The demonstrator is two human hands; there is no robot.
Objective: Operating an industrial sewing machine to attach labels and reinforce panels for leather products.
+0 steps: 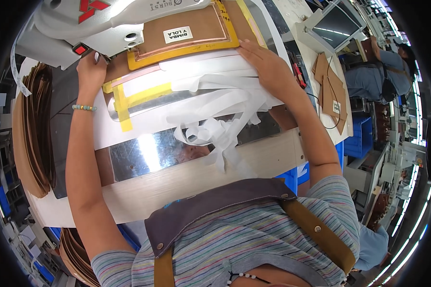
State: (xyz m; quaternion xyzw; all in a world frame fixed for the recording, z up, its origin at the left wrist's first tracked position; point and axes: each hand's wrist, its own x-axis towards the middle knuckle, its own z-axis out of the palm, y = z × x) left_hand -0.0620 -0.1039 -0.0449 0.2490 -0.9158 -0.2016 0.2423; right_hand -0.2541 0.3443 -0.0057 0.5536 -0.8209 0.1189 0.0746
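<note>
A brown leather-like panel [153,31] lies under a sewing-type machine head [115,19], inside a yellow-edged frame [187,55], with a white label on it. My left hand [92,71] is closed at the panel's left side, just below the machine's red button [80,49]; a small whitish bit shows at its fingers, too small to name. My right hand [266,67] lies with its fingers stretched out on the frame's right front corner. Loose white tape strips [215,131] are heaped between my forearms, in front of the frame. Yellow tape [123,115] is stuck on the white sheet.
A shiny metal plate [148,155] is set in the pale table edge [177,179] close to me. Brown panels [33,129] stand stacked at the left. On the right are cut brown pieces [329,88], a screen [337,24], a blue bin [359,136] and a seated person [380,71].
</note>
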